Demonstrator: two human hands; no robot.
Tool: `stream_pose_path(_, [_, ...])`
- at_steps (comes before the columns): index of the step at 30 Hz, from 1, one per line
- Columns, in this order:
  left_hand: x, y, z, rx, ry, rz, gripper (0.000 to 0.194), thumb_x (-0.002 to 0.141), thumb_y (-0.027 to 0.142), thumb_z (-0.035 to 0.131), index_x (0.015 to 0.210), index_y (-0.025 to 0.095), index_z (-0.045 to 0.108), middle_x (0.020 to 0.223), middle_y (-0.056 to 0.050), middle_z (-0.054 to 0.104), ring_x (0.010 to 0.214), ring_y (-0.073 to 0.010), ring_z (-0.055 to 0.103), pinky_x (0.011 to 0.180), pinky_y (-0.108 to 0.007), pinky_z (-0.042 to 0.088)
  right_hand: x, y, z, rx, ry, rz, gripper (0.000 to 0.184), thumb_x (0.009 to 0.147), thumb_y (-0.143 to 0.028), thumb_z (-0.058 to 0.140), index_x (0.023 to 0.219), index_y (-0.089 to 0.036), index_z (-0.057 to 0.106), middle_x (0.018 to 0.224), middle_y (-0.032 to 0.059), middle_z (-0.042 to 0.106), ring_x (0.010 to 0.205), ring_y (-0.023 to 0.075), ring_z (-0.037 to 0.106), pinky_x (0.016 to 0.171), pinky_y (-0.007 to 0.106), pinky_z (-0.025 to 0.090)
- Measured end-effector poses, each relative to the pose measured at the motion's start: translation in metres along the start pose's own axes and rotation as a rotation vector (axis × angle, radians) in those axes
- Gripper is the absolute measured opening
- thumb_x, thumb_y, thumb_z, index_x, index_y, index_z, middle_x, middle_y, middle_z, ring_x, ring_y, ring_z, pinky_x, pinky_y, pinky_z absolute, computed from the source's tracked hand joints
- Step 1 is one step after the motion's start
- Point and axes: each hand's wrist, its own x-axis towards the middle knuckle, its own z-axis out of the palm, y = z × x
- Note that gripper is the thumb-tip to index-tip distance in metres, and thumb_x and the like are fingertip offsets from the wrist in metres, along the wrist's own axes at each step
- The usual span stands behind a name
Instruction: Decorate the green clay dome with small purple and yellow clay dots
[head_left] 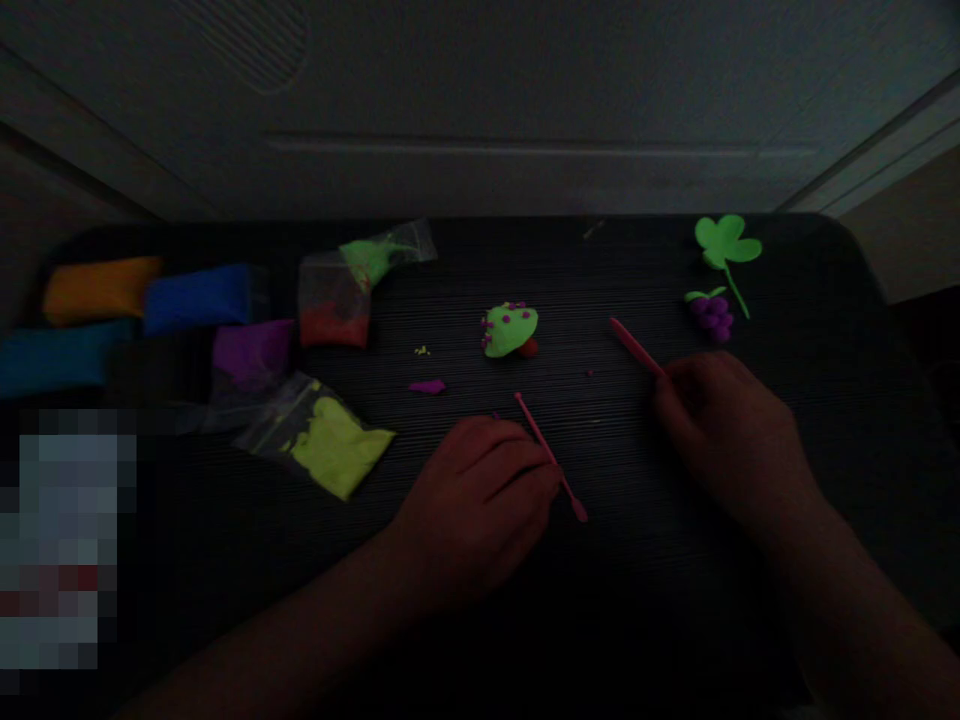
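My left hand [484, 500] rests low over the dark table, fingers curled, fingertips on a thin pink clay-modelling tool [535, 428] with a small ball at one end and a flat scoop at the other. My right hand [731, 440] is closed on a pink clay knife [634, 345], its blade pointing up and left. Beyond my left hand lies a clay mushroom [511, 332] with a green cap, purple dots and a red-brown stem. A strip of purple clay [427, 387] and tiny crumbs lie nearby.
At the right are a green clay clover [726, 242] and a purple grape bunch [712, 316]. Along the left lie orange [103, 288], blue [199, 298], teal [64, 357], purple [251, 352], red [334, 325], green [367, 260] and yellow [337, 445] clay packets. A panelled surface [510, 100] stands behind the table.
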Motion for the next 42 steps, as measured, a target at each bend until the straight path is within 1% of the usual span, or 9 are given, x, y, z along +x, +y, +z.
stream_pose_path(5, [-0.002,0.002,-0.001,-0.039,0.018,0.000,0.021,0.073,0.011,0.059,0.094,0.013,0.060,0.090,-0.005,0.064,0.088,-0.0191,0.053,0.079,-0.038,0.044,-0.007,0.004,-0.003,0.101,0.073,0.135,0.021,0.083,-0.039,0.049,0.084,-0.019,0.054,0.066,0.0002,0.058,0.052,0.0115,0.054,0.045,0.023,0.038])
stream_pose_path(9, [-0.001,0.002,-0.001,-0.059,0.042,0.001,0.019,0.073,0.010,0.059,0.091,0.012,0.061,0.084,-0.004,0.064,0.082,-0.0177,0.054,0.075,-0.035,0.046,-0.032,-0.002,-0.008,0.228,0.059,0.191,0.021,0.084,-0.039,0.048,0.096,-0.022,0.053,0.071,-0.0005,0.061,0.055,0.0111,0.058,0.042,0.019,0.042])
stream_pose_path(12, [0.000,0.003,-0.002,-0.083,0.035,0.004,0.016,0.073,0.010,0.059,0.089,0.012,0.061,0.082,-0.003,0.064,0.080,-0.0171,0.054,0.074,-0.035,0.046,-0.059,-0.013,-0.006,0.342,-0.042,0.185,0.032,0.085,-0.034,0.048,0.117,-0.027,0.048,0.076,-0.0013,0.064,0.057,0.0106,0.060,0.044,0.018,0.045])
stream_pose_path(15, [0.000,0.003,-0.002,-0.097,0.041,0.008,0.014,0.074,0.010,0.058,0.088,0.012,0.061,0.082,-0.003,0.065,0.080,-0.0164,0.054,0.075,-0.034,0.046,-0.080,-0.024,0.003,0.242,0.045,0.098,0.035,0.086,-0.024,0.048,0.121,-0.026,0.048,0.099,0.0024,0.065,0.077,0.0124,0.064,0.061,0.020,0.050])
stream_pose_path(17, [0.000,0.003,-0.003,-0.101,0.043,0.007,0.014,0.074,0.010,0.058,0.087,0.012,0.061,0.082,-0.003,0.064,0.079,-0.0162,0.054,0.075,-0.034,0.045,-0.088,-0.028,0.010,0.184,0.092,0.006,0.038,0.085,-0.018,0.046,0.123,-0.024,0.047,0.105,0.0042,0.064,0.083,0.0129,0.063,0.065,0.021,0.049])
stream_pose_path(21, [0.000,0.003,-0.003,-0.111,0.047,-0.007,0.014,0.074,0.011,0.058,0.088,0.012,0.061,0.081,-0.003,0.065,0.079,-0.0165,0.054,0.075,-0.034,0.045,-0.090,-0.031,0.018,0.120,0.105,-0.099,0.041,0.085,-0.013,0.045,0.126,-0.019,0.045,0.092,0.0056,0.064,0.067,0.0107,0.059,0.056,0.022,0.044])
stream_pose_path(25, [0.000,0.003,-0.003,-0.107,0.030,-0.014,0.013,0.076,0.012,0.057,0.088,0.013,0.061,0.080,-0.002,0.065,0.078,-0.0157,0.054,0.075,-0.035,0.045,-0.087,-0.031,0.017,0.099,0.080,-0.180,0.040,0.084,-0.012,0.045,0.124,-0.014,0.047,0.080,0.0049,0.062,0.060,0.0100,0.055,0.054,0.024,0.041])
stream_pose_path(37, [0.000,0.003,-0.002,-0.108,0.018,-0.025,0.012,0.077,0.012,0.057,0.088,0.014,0.060,0.080,-0.002,0.065,0.077,-0.0146,0.056,0.075,-0.034,0.046,-0.088,-0.034,0.017,0.053,0.067,-0.153,0.038,0.084,-0.013,0.045,0.121,-0.013,0.049,0.066,-0.0002,0.055,0.057,0.0088,0.050,0.055,0.024,0.039])
stream_pose_path(42, [0.000,0.003,-0.003,-0.112,0.022,-0.018,0.014,0.075,0.012,0.058,0.089,0.012,0.061,0.080,-0.002,0.065,0.078,-0.0158,0.056,0.075,-0.035,0.045,-0.087,-0.035,0.016,0.037,0.072,-0.140,0.038,0.084,-0.014,0.046,0.122,-0.013,0.049,0.071,0.0009,0.057,0.059,0.0087,0.051,0.056,0.024,0.039])
